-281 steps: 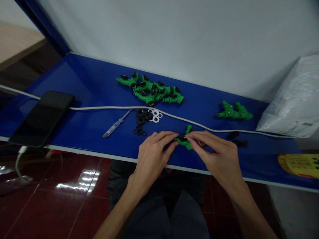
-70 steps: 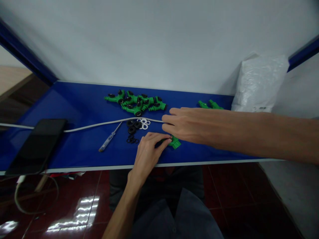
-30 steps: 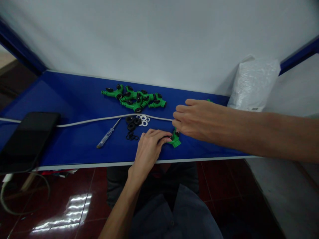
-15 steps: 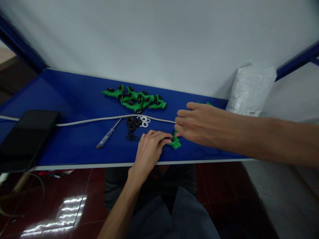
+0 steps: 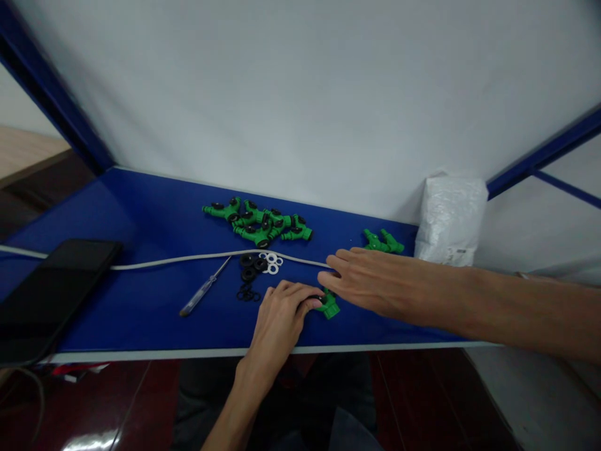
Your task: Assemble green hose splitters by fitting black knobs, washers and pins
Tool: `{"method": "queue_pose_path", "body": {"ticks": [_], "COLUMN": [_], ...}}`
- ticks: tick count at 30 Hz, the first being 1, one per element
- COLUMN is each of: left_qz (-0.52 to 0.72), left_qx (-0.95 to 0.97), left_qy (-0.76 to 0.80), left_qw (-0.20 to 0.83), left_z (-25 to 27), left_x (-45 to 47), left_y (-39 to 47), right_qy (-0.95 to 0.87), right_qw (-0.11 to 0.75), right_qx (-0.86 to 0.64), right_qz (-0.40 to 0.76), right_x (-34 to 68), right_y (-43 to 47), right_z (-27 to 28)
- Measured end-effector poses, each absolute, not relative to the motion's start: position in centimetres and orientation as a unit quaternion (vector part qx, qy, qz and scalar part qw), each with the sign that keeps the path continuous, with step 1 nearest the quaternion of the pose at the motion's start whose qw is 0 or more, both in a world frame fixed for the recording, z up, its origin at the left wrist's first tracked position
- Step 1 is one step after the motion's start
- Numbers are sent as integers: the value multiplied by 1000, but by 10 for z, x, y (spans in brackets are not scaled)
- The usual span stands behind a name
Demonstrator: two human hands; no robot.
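Note:
My left hand [image 5: 286, 313] pinches a green Y-shaped hose splitter [image 5: 330, 308] with a black part, thumb and forefinger pressed together on its left side. Over the splitter's far end bends my right hand [image 5: 354, 272], fingers curled and closed on it; they hide that part. Just left of my hands lie several black rubber rings [image 5: 248, 274], white washers [image 5: 273, 269] and small black O-rings [image 5: 246, 295]. A screwdriver [image 5: 204, 290] with a clear handle rests further left. Behind these sit several green splitters with black valve levers [image 5: 253, 233].
More green splitter bodies [image 5: 382, 242] lie behind my right forearm, beside a clear plastic bag [image 5: 451, 219]. A white cable [image 5: 164, 260] crosses the blue table [image 5: 154, 326]. A black phone-like device [image 5: 56, 294] lies at the left. A white wall [image 5: 300, 113] stands behind.
The view has tilted up, so everything sits lower in the picture. My right hand's fingers have curled in closer over the splitter, and the green bodies behind that forearm show more.

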State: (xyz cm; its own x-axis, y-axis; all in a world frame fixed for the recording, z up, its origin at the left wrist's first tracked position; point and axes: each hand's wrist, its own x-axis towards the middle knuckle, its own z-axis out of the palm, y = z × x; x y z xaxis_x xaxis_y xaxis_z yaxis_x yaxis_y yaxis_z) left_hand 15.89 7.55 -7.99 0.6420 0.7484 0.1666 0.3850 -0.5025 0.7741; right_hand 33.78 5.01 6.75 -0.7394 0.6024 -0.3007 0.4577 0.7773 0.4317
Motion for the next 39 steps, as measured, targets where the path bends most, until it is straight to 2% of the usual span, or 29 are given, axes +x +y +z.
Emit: {"method": "queue_pose_path", "body": {"ticks": [7,13,21,24,33,39], "left_qz": [250,263,279,282,277,278], "left_qx": [830,831,830,832,831,842], "left_qy": [343,333,329,327,329,327], "left_qw": [361,358,353,348,352,327], "left_z": [-77,-81,-85,-86,-85,-84], "left_x": [159,159,160,160,159,159], "left_y": [76,75,73,73,73,73], "right_qy": [919,887,896,905,880,916], "right_qw": [254,306,252,247,261,241], "right_qx": [226,276,292,275,290,240], "right_qz": [199,209,220,209,269,213], "right_x": [317,314,325,324,320,323], "right_y": [49,52,53,51,49,45], "right_z": [81,72,60,67,73,71]}}
